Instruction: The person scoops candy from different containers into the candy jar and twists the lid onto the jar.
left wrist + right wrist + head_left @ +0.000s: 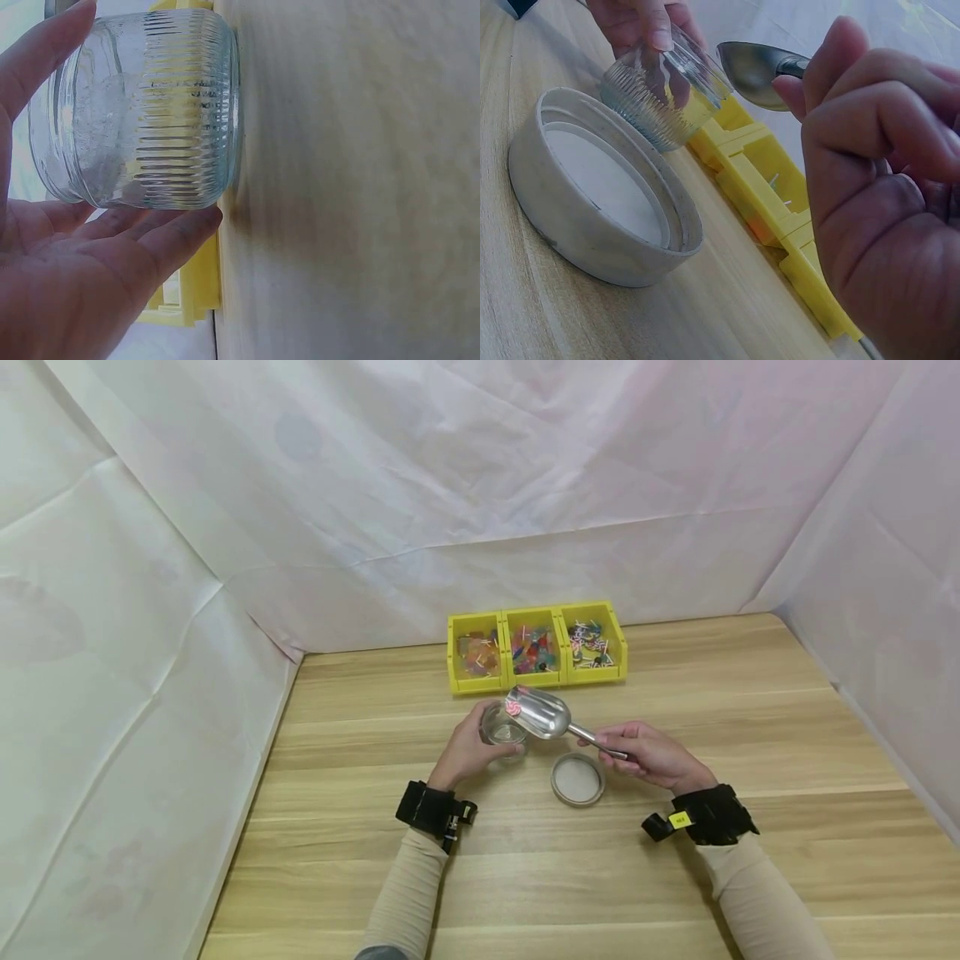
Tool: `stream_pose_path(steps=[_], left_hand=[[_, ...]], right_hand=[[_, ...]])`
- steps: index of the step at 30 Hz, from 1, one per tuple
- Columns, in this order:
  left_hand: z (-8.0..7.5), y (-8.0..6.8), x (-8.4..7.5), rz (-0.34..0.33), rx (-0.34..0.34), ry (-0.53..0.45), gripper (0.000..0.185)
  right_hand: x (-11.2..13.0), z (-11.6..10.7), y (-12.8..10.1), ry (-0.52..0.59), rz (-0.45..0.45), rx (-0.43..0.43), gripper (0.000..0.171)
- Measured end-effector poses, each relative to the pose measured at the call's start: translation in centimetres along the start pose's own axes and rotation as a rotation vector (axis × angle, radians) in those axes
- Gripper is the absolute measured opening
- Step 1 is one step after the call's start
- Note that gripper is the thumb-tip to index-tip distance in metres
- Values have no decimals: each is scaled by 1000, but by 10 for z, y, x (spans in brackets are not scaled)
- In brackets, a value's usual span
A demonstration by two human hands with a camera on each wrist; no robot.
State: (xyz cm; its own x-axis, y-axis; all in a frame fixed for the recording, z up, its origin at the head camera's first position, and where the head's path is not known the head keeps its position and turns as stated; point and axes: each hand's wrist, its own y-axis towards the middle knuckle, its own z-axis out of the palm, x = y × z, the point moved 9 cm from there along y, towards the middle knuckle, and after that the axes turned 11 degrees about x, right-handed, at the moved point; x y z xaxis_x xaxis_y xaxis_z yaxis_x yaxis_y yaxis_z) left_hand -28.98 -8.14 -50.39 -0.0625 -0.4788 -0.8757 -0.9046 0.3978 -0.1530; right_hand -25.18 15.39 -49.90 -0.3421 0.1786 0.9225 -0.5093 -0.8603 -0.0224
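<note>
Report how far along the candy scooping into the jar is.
Done: the lid is off, lying upside down on the table, and the metal scoop carries one pink swirl candy. In hand: the left hand grips the glass jar; the right hand holds the scoop over its mouth. Left: the jar looks empty, so tipping in, likely more scoops, and capping.

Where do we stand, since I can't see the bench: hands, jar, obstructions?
Left hand grips jar. Right hand grips scoop, candy at jar mouth. Lid off, lying beside; nothing blocking.

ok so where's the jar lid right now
In the head view the lid lies upside down on the table, just right of the glass jar, below the scoop.
</note>
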Motion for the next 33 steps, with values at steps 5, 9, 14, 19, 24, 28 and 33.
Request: stream_pose_path(steps=[5, 9, 14, 19, 24, 28, 33], left_hand=[[0, 0, 1, 3, 4, -11, 90], [1, 1, 2, 12, 12, -26, 91], [1, 1, 3, 14, 16, -37, 92], [2, 2, 4, 12, 16, -44, 92], [2, 1, 6, 5, 17, -54, 90], [2, 1, 6, 1, 20, -62, 89], [2, 2, 7, 5, 25, -77, 89]], right_hand=[[1, 1, 0, -3, 4, -3, 31], [1, 3, -1, -5, -4, 6, 31], [2, 4, -1, -4, -15, 19, 32], [3, 4, -1, -11, -7, 5, 31], [3, 4, -1, -43, 16, -28, 28], [5, 4, -1, -74, 35, -57, 25], [8, 4, -2, -138, 71, -116, 22]])
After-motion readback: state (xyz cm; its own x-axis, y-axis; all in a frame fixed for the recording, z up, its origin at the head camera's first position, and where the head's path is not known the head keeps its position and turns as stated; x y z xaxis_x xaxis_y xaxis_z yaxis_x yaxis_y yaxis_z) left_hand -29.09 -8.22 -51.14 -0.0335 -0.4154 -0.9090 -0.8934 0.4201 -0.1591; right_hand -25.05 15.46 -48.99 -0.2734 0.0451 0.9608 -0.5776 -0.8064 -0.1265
